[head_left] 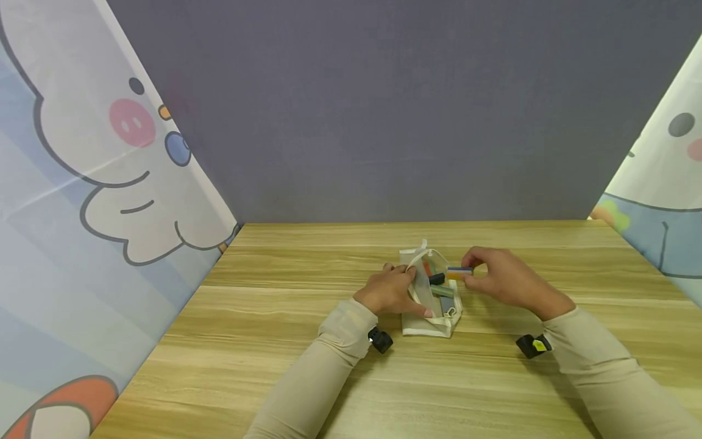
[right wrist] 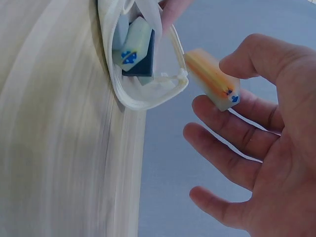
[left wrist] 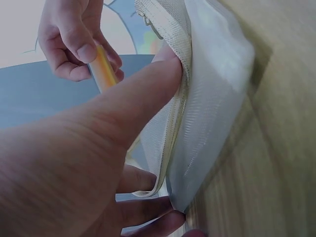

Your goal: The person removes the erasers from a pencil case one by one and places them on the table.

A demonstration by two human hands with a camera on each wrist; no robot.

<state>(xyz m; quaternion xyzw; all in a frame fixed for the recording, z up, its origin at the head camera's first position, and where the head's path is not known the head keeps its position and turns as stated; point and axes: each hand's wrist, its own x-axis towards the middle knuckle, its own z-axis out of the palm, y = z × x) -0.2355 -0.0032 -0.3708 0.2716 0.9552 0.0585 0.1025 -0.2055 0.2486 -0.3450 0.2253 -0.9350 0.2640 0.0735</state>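
A small white mesh zip pouch [head_left: 421, 330] lies on the table with its mouth spread. My left hand [head_left: 388, 290] grips its left side, thumb and fingers at the zipped rim [left wrist: 173, 133]. To the right of the mouth, my right hand [head_left: 507, 277] pinches a small oblong block [right wrist: 212, 76] between thumb and fingers. This block is yellow-orange and pale, with blue marks on one end. Inside the pouch sit several small blocks: a pale green one [head_left: 442, 291], a black one [head_left: 437, 279], a grey one [head_left: 446, 305] and a reddish one [head_left: 426, 268].
The wood-grain table [head_left: 263, 366] carries the pouch towards its back. A dark grey panel [head_left: 384, 110] rises behind it. Cartoon-printed cloths [head_left: 66, 244] hang at both sides. Each wrist wears a small black camera [head_left: 379, 339].
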